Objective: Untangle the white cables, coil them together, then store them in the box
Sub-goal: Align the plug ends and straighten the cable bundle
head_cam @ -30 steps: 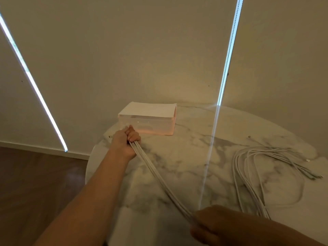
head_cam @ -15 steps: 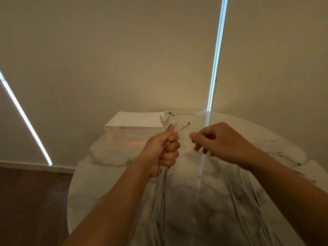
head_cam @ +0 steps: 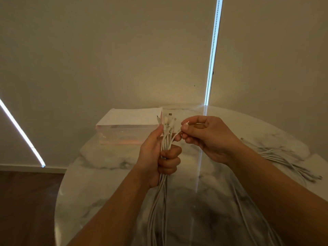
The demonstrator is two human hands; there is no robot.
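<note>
Standing upright, plugs upward, the white cables (head_cam: 165,142) are gripped in the left hand (head_cam: 156,157); one of them is pinched at its end by the right hand (head_cam: 209,137), just beside.

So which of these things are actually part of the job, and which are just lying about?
Part of the job:
cable bundle, gripped by the left hand
cable end, pinched by the right hand
loose white cables at the right
box at the back

Just there:
marble table
light strip
wooden floor
</note>
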